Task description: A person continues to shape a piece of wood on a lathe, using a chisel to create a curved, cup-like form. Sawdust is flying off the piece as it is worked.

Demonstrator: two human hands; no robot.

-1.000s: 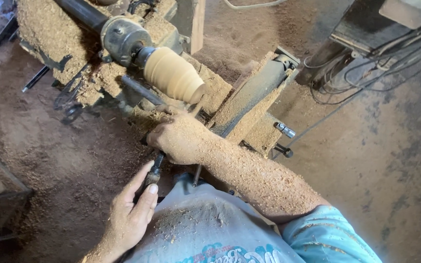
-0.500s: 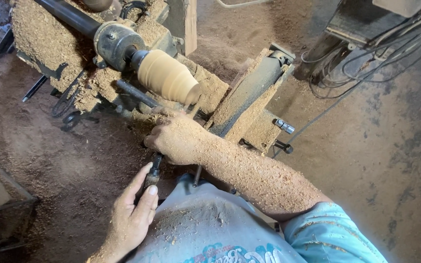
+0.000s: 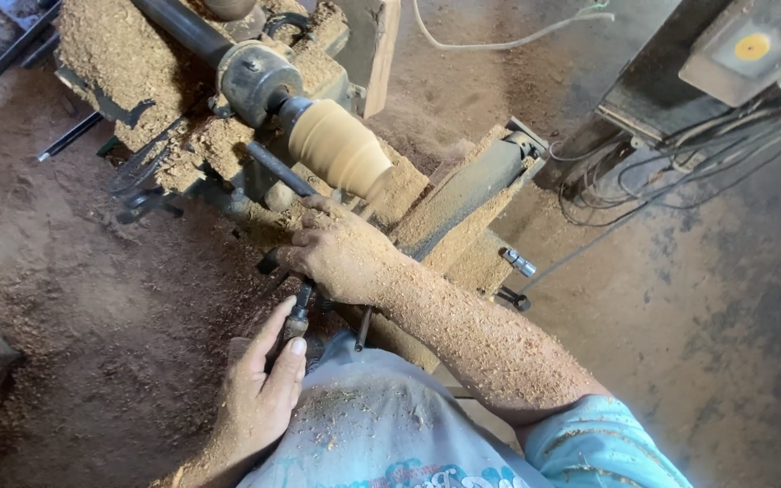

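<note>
A pale, rounded wooden workpiece (image 3: 341, 145) is mounted on a lathe (image 3: 255, 81), its surface blurred. My right hand (image 3: 341, 253), coated in sawdust, presses down on a turning tool just in front of the workpiece, against the tool rest (image 3: 280, 169). My left hand (image 3: 259, 389) grips the dark handle (image 3: 297, 316) of that tool near my belly. The tool's tip is hidden under my right hand.
Sawdust covers the lathe bed (image 3: 463, 194) and the ground (image 3: 92, 298). Dark metal rods (image 3: 70, 136) lie at the left. A grey box with a yellow button (image 3: 752, 45) and tangled cables (image 3: 662, 172) sit at the upper right.
The view has shifted slightly. Both hands keep their hold on the tool at the workpiece.
</note>
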